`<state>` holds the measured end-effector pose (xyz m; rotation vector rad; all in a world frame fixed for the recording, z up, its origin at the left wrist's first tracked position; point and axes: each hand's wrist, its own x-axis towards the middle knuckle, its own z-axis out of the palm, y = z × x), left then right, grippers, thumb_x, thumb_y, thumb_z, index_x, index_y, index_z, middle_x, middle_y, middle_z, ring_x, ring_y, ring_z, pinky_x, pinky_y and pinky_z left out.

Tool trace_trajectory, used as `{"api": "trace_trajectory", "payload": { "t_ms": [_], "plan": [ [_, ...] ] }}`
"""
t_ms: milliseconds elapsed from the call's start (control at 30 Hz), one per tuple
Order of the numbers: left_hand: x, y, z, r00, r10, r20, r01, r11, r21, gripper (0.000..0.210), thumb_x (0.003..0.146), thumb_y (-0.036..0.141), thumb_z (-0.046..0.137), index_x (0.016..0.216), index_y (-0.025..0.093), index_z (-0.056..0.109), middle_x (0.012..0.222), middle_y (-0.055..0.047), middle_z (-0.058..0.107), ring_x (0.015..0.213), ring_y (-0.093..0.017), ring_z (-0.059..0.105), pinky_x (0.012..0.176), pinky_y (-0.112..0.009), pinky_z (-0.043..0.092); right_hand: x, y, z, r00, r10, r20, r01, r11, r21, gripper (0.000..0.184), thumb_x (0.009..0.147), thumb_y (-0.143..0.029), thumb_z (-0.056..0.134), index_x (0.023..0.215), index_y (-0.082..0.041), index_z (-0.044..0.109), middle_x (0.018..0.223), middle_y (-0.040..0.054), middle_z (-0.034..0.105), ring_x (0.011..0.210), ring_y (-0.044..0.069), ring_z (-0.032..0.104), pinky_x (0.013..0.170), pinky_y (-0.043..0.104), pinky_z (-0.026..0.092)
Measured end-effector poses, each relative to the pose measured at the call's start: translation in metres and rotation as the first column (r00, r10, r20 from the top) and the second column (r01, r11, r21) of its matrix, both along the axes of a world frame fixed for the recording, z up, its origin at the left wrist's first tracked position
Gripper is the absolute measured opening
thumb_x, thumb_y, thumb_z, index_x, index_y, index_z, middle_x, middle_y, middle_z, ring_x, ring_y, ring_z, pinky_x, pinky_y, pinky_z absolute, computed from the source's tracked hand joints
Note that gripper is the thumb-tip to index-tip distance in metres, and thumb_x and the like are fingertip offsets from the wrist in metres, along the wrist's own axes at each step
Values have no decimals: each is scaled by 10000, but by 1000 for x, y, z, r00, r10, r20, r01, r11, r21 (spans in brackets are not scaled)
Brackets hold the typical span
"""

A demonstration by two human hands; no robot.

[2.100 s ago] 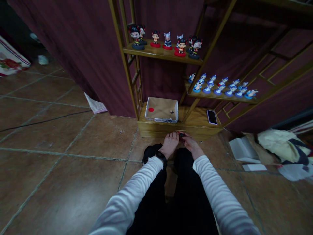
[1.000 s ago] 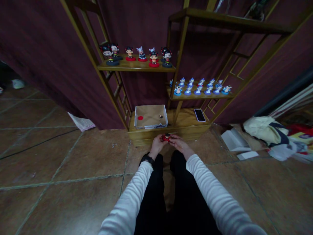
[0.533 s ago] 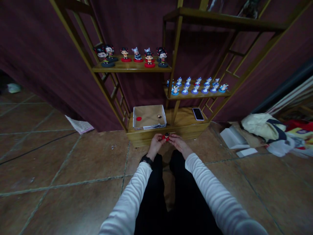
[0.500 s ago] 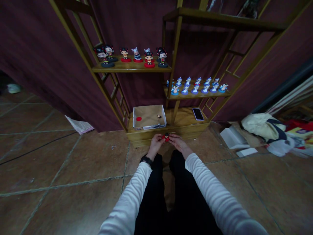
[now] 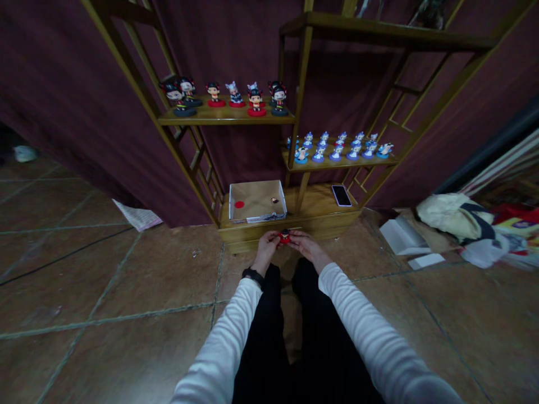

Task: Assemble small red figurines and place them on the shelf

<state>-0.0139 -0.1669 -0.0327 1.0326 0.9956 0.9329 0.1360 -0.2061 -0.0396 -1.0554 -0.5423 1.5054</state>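
A small figurine (image 5: 285, 235) with a dark top and a red base is held between my two hands, just in front of the low cabinet. My left hand (image 5: 268, 244), with a black band on its wrist, pinches it from the left. From the right, the fingers of my right hand (image 5: 304, 243) close on it too. Just beyond my hands an open cardboard box (image 5: 256, 196) stands on the cabinet top. Inside it lie a red disc (image 5: 239, 205) and a small dark piece (image 5: 274, 200) too small to name.
Several figurines on red and dark bases stand on the upper left shelf (image 5: 227, 116); several blue and white ones fill the right shelf (image 5: 345, 165). A phone (image 5: 341, 196) lies on the cabinet (image 5: 322, 210). On the floor at right are a white box (image 5: 402, 238) and bags (image 5: 455, 216).
The figurine has shifted very slightly to the left between my fingers, and more of its red base shows. Both hands stay in nearly the same place.
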Motion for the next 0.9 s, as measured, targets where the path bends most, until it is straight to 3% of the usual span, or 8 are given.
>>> {"api": "trace_trajectory", "payload": {
  "t_ms": [433, 700, 900],
  "plan": [
    [-3, 4, -3, 994, 82, 65, -79, 996, -52, 189, 661, 275, 674, 786, 136, 653, 685, -20, 647, 549, -89, 548, 534, -209, 436, -3, -2, 6, 994, 107, -19, -108, 994, -16, 286, 681, -111, 721, 946, -194, 654, 864, 19, 714, 717, 114, 667, 762, 277, 556],
    [-6, 1, 4, 989, -17, 144, 31, 995, -97, 277, 629, 293, 703, 851, 130, 675, 777, -58, 677, 640, -114, 585, 578, -220, 458, -6, -4, 12, 981, 191, 22, -191, 982, 1, 383, 653, -124, 747, 1011, -211, 640, 963, 25, 707, 731, 115, 663, 698, 249, 554],
    [-6, 1, 4, 982, 33, 185, -10, 992, -125, 231, 611, 231, 699, 815, 135, 647, 774, -48, 672, 632, -102, 580, 550, -198, 436, -6, -6, 17, 975, 221, 28, -221, 975, 15, 401, 669, -166, 749, 1049, -209, 631, 920, 27, 712, 693, 114, 662, 710, 263, 552]
  ]
}}
